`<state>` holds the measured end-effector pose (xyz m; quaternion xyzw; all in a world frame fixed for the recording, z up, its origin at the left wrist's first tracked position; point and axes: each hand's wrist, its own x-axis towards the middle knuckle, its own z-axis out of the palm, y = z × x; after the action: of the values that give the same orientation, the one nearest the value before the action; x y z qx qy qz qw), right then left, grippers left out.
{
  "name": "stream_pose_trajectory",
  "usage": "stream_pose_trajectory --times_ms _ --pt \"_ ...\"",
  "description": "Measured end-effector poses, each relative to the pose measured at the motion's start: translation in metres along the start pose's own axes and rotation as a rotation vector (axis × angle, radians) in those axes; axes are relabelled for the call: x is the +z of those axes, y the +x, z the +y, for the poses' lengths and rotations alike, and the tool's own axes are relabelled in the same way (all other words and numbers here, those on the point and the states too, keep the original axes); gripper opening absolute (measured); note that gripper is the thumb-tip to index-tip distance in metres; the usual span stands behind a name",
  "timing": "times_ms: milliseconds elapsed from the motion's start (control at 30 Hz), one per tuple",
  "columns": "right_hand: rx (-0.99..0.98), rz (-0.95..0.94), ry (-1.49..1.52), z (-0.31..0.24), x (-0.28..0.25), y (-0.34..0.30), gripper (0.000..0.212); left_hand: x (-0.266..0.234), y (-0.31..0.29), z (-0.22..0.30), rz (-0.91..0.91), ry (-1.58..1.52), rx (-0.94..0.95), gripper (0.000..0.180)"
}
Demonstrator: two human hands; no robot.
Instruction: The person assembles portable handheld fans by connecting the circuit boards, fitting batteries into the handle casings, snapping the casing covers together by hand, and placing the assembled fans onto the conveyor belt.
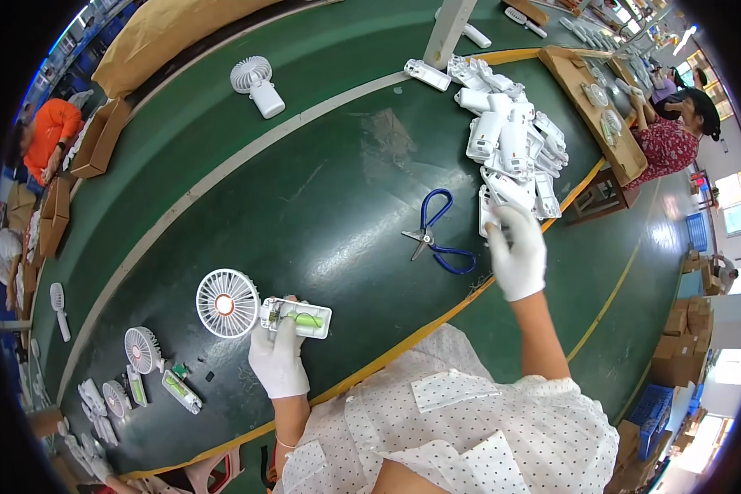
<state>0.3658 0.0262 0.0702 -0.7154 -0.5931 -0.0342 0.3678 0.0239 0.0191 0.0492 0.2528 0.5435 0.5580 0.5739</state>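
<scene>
White gloves cover both my hands. My left hand is closed around the opened handle of a white handheld fan. A green battery and thin wires show inside that handle. To the right, my right hand pinches a white fan handle cover at the near edge of a heap of white handle covers. Its fingertips partly hide the piece. Between my hands, nearer the right one, lie blue-handled scissors with their blades apart.
More fans with opened handles lie at the left of the green table. A whole fan rests on the green conveyor belt beyond. Cardboard boxes line its far side. A co-worker sits at far right beside a cardboard tray.
</scene>
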Motion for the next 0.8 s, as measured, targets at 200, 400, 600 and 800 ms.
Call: stream_pose_trajectory --times_ms 200,400,600,800 --pt "-0.124 -0.055 -0.264 0.018 0.032 -0.009 0.031 0.006 0.001 -0.002 -0.050 0.000 -0.031 0.038" --pt "0.040 -0.050 0.423 -0.037 0.085 0.036 0.033 -0.002 -0.005 0.001 -0.023 -0.013 -0.009 0.039" --pt "0.623 -0.522 1.084 -0.105 0.115 0.024 0.045 -0.013 -0.005 0.004 0.018 0.013 0.003 0.035" --pt "-0.404 -0.449 0.243 -0.124 0.097 0.023 0.044 -0.032 -0.007 0.011 0.068 0.069 0.012 0.034"
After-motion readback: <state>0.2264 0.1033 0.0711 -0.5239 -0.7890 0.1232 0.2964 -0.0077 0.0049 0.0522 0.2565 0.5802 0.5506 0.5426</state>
